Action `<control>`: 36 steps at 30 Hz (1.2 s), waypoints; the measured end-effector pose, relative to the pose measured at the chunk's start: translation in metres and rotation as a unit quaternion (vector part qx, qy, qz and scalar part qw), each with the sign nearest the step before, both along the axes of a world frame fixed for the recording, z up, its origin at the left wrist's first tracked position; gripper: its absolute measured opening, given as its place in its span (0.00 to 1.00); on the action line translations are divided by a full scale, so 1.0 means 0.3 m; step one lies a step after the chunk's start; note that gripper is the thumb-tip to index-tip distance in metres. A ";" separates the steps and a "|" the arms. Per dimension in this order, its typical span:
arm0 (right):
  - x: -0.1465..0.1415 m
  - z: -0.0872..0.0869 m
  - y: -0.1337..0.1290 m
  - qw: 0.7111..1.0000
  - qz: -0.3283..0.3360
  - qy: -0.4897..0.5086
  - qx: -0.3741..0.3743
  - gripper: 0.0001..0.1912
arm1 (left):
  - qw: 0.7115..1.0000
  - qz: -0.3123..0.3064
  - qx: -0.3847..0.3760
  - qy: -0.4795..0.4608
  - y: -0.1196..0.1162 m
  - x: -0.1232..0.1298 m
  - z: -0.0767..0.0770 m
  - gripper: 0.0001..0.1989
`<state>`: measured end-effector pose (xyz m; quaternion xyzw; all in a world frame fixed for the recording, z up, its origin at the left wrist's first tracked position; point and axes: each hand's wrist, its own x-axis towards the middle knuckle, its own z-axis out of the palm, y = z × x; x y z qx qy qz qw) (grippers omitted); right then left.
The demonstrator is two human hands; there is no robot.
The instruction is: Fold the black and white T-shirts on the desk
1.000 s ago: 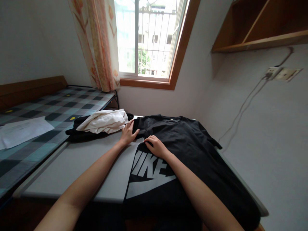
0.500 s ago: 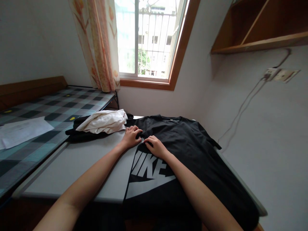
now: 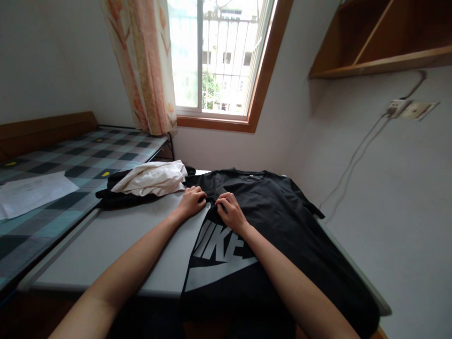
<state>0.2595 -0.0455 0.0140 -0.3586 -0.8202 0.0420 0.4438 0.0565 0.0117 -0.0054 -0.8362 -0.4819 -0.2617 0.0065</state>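
Observation:
A black T-shirt (image 3: 282, 226) with a large grey "NIKE" print lies spread over the white table (image 3: 141, 252), its collar toward the window. At its left edge, just below the left sleeve, my left hand (image 3: 192, 201) has its fingers curled onto the cloth. My right hand (image 3: 231, 211) pinches the shirt a little to the right, above the print, with the thumb under the bent fingers. The fingertips of both hands are partly hidden. Beyond my left hand, a crumpled white garment (image 3: 155, 179) rests on dark cloth (image 3: 113, 200).
To the left stands a bed with a checked mattress (image 3: 77, 155) and paper sheets (image 3: 37, 190) on it. A curtain (image 3: 151, 70) hangs beside the window. At right are a wall, a socket with a cable (image 3: 395, 109) and a wooden shelf (image 3: 381, 61).
My right hand has shifted slightly right and away from me, drawing the shirt's edge with it. My left hand has moved slightly; the gap between the hands is wider.

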 end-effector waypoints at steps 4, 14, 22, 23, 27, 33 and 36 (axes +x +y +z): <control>0.003 -0.008 -0.002 0.999 -0.030 -0.005 0.015 0.07 | 1.000 0.009 -0.017 0.006 0.002 0.002 0.002 0.09; 0.006 -0.022 0.008 0.993 0.030 -0.083 -0.080 0.13 | 1.000 0.005 -0.023 -0.003 0.000 0.002 0.002 0.07; 0.034 -0.024 0.021 0.990 -0.019 -0.117 -0.080 0.14 | 1.000 0.004 -0.027 0.001 0.003 0.002 0.004 0.07; 0.047 -0.020 0.019 0.987 -0.032 -0.135 -0.080 0.14 | 1.000 0.003 -0.028 0.001 0.004 0.002 0.004 0.07; 0.157 -0.001 -0.006 0.979 -0.071 -0.169 -0.087 0.13 | 1.000 -0.003 -0.028 -0.002 0.011 -0.002 0.000 0.08; 0.461 0.033 -0.143 0.948 -0.195 -0.226 -0.113 0.14 | 1.000 -0.009 -0.026 -0.001 0.016 -0.004 -0.005 0.08; 0.609 0.053 -0.246 0.929 -0.260 -0.219 -0.146 0.15 | 1.000 -0.016 -0.012 0.003 0.011 0.000 0.000 0.08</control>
